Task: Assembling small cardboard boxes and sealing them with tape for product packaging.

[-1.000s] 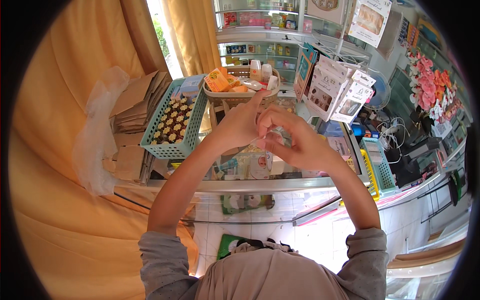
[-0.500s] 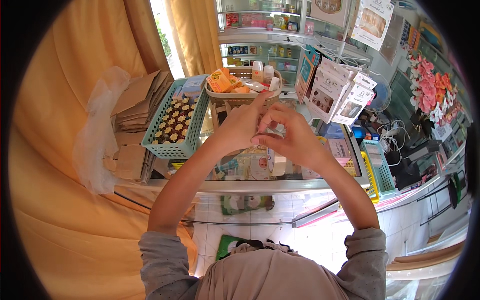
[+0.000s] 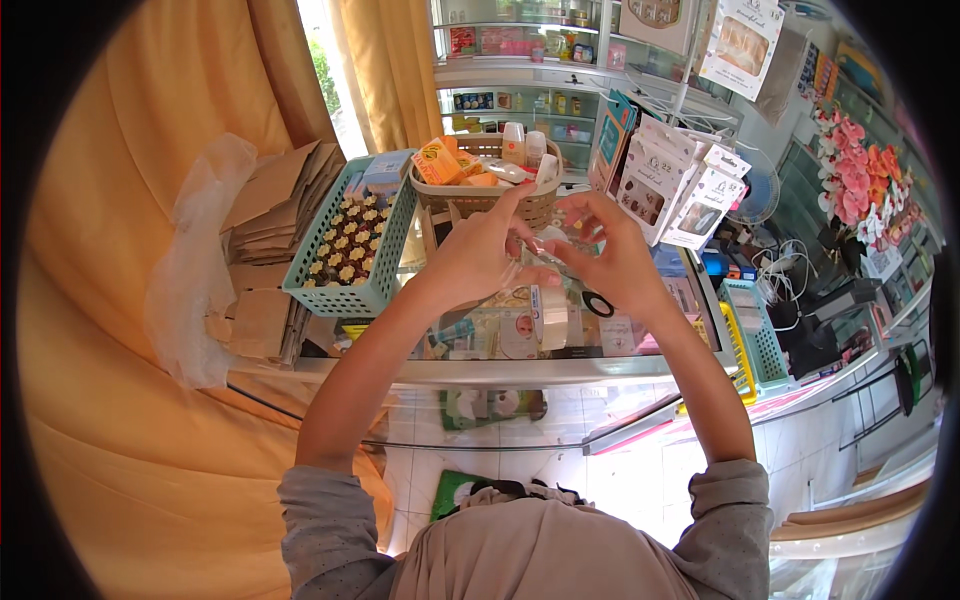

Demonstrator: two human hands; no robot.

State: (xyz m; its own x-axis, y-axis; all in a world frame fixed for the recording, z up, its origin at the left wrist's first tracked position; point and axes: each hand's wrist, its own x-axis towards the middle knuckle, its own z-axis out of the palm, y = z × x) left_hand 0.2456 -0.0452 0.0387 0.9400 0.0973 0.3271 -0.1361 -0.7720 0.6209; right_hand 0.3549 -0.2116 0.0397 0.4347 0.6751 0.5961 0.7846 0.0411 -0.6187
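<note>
My right hand (image 3: 618, 262) has drawn away from my left hand (image 3: 478, 250) over the last half second, and one black ring (image 3: 598, 304) now shows below it, nearer me than the tan basket (image 3: 440, 195). My right thumb and fingers stand apart; whether my left ones pinch anything, I cannot tell. One thin clear piece (image 3: 540, 246) glints between my hands, just my side of that basket, above the glass desk (image 3: 520, 373). The basket holds two pale-topped bottles (image 3: 513, 145) and a printed orange box (image 3: 436, 162). Right of it hang at least three white packets (image 3: 655, 175), labelled and windowed.
</note>
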